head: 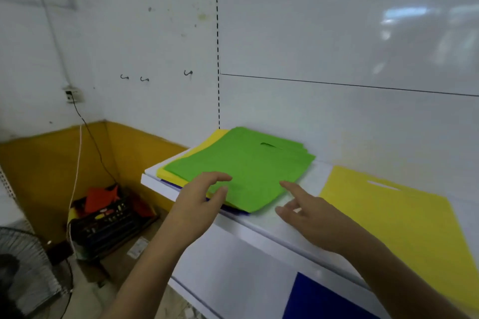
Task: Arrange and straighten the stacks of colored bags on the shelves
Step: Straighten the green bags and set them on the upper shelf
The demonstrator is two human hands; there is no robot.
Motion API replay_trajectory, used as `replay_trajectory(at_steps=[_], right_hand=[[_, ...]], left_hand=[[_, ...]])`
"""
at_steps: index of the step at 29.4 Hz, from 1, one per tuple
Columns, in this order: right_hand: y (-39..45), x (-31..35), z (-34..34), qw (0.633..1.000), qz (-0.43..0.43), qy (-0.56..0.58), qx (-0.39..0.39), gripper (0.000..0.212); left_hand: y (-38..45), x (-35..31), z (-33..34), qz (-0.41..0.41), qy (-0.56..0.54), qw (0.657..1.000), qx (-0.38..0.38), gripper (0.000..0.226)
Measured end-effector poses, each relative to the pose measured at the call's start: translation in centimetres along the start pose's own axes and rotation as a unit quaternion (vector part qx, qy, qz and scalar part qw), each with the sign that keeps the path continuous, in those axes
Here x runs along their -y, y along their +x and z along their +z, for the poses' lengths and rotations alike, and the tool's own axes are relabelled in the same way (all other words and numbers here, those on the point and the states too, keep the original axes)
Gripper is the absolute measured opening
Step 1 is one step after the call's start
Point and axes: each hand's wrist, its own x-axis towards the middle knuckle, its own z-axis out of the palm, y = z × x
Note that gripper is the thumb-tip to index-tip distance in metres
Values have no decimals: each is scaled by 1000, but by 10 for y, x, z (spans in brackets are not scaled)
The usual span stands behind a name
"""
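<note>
Your stack of green bags [241, 167] lies askew at the left end of the white shelf [261, 228], on top of yellow bags [171, 172] with a blue edge showing beneath; your left hand [199, 202] hovers at the stack's near corner, fingers loosely spread and gripping nothing; your right hand [308, 212] hangs just beside the green edge, forefinger extended, holding nothing; a large yellow bag [404, 217] lies flat to the right; below left, a dark crate [103, 225] of red bags stands on the floor near a fan [26, 267].
</note>
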Motion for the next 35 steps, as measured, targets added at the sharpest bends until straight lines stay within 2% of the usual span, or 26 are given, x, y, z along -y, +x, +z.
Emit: replay_trajectory(at_steps=[4, 7, 8, 9, 11, 12, 13, 15, 16, 18, 20, 22, 24, 27, 32, 35], right_hand=[[61, 10, 13, 997, 76, -12, 19, 67], [93, 12, 19, 992, 121, 5, 16, 54], [103, 12, 22, 991, 132, 2, 11, 56], [108, 13, 24, 990, 139, -10, 8, 62], [113, 13, 27, 988, 145, -43, 4, 88], [113, 12, 29, 987, 150, -54, 0, 100], [112, 11, 30, 986, 156, -65, -8, 104], [114, 9, 31, 981, 178, -67, -45, 82], [114, 9, 31, 977, 194, -57, -70, 67], [111, 6, 34, 967, 219, -30, -131, 50], [106, 6, 37, 955, 229, -22, -188, 42], [100, 10, 43, 946, 234, -46, -221, 38], [97, 19, 50, 936, 242, -62, -247, 38], [95, 27, 57, 924, 260, -51, -277, 39], [96, 36, 55, 898, 297, 35, -323, 36], [88, 46, 53, 885, 307, 84, -341, 31]], left_hand=[[70, 53, -15, 1, 45, 997, 58, 26], [118, 89, -25, -11, 134, 983, 122, 38], [134, 103, -27, -19, 151, 978, 141, 43], [146, 113, -28, -30, 173, 971, 162, 49], [162, 128, -24, -21, 230, 948, 219, 71], [168, 133, -20, -5, 263, 935, 239, 75], [169, 133, -18, 7, 283, 927, 246, 71], [173, 134, -13, 35, 303, 918, 255, 63], [172, 132, -13, 51, 311, 912, 262, 69], [169, 127, -17, 90, 292, 916, 261, 85], [170, 127, -21, 124, 243, 930, 247, 92], [177, 128, -24, 139, 242, 929, 241, 94], [183, 133, -25, 124, 258, 912, 293, 78], [184, 134, -24, 124, 186, 899, 377, 63], [183, 138, -36, 119, 61, 908, 396, 59], [191, 143, -46, 112, 20, 922, 371, 52]])
